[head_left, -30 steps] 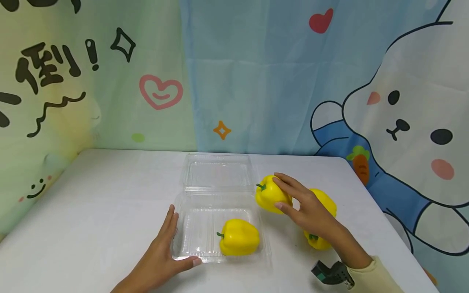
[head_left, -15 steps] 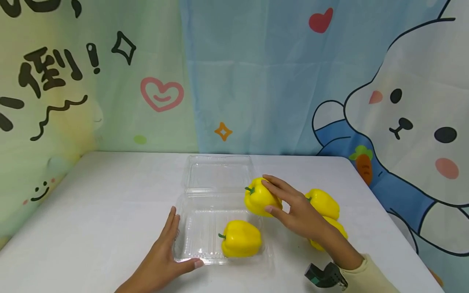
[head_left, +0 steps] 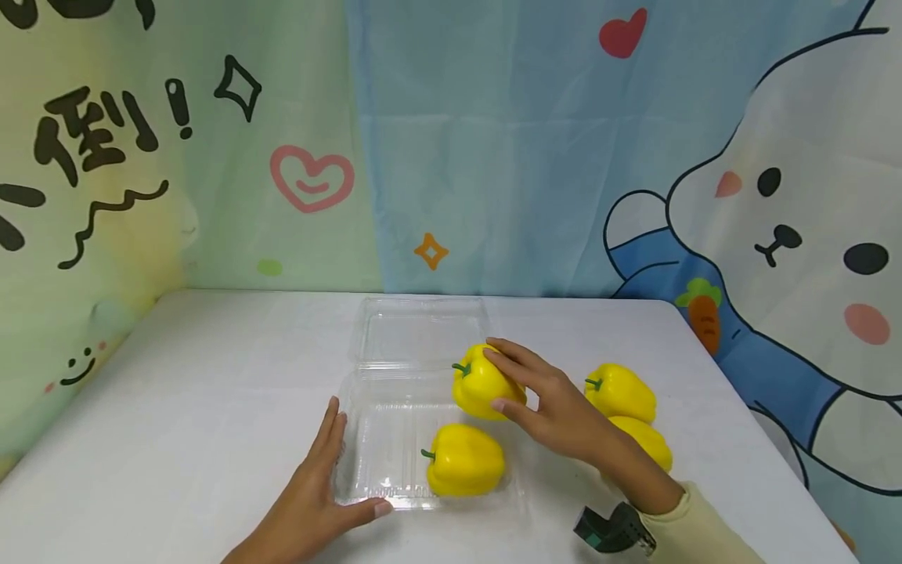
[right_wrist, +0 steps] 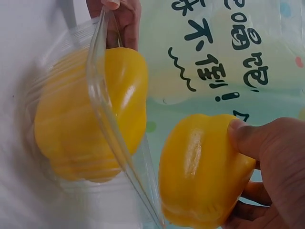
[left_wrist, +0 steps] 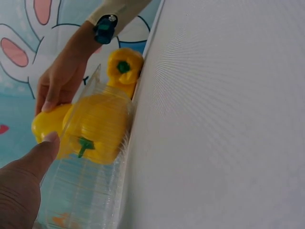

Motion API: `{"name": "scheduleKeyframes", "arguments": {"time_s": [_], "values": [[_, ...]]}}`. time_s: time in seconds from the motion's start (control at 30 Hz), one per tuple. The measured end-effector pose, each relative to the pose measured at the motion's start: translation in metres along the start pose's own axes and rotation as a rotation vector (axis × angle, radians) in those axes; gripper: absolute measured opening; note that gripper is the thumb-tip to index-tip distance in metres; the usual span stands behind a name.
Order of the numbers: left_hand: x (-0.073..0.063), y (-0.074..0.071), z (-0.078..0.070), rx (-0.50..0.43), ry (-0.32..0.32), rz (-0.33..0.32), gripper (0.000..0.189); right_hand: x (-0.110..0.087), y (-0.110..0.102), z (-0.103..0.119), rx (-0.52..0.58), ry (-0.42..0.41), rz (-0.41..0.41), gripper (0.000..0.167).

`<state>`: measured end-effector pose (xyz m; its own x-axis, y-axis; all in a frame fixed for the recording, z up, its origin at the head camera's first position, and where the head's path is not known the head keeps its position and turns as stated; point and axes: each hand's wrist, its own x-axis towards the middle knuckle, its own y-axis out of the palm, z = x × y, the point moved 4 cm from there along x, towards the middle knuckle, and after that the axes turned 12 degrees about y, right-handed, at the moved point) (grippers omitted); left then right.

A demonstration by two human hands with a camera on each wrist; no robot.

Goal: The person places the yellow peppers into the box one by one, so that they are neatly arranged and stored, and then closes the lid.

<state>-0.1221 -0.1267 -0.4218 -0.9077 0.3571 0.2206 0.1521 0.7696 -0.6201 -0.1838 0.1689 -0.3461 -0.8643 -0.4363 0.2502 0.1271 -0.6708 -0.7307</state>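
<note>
My right hand [head_left: 546, 395] grips a yellow bell pepper [head_left: 482, 388], thumb on one side and fingers on the other. In the right wrist view that pepper [right_wrist: 200, 167] hangs beside the rim of a clear plastic clamshell box [head_left: 377, 439]. Another yellow bell pepper [head_left: 465, 460] lies inside the box's base, stem to the left. My left hand [head_left: 310, 478] rests against the box's near left corner, fingers straight along the side and thumb at the front rim. In the left wrist view its thumb [left_wrist: 33, 167] touches the rim.
Two more yellow bell peppers, one behind [head_left: 622, 392] and one in front [head_left: 644, 440], lie right of the box, the front one partly hidden by my forearm. The box's lid [head_left: 423, 333] lies open toward the back of the white table [head_left: 211, 376]. A printed curtain [head_left: 486, 157] hangs behind.
My right hand has carried its pepper leftward, from right of the box to over the base's far right part. The left hand stays at the box's corner.
</note>
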Motion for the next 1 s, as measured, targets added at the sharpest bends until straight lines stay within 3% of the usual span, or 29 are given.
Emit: {"name": "scheduleKeyframes", "arguments": {"time_s": [0.23,0.5,1.0], "values": [[0.002,-0.002,-0.002,0.002,-0.011,0.013,0.129,0.003,0.006,0.002,0.019,0.027,0.022,0.061],[0.002,0.000,0.000,0.000,-0.002,0.007,0.128,0.006,0.012,0.004,0.026,-0.007,0.025,0.060],[0.001,-0.001,-0.001,0.002,0.014,-0.002,0.127,0.009,0.023,-0.001,0.057,0.001,0.036,0.060]]}}
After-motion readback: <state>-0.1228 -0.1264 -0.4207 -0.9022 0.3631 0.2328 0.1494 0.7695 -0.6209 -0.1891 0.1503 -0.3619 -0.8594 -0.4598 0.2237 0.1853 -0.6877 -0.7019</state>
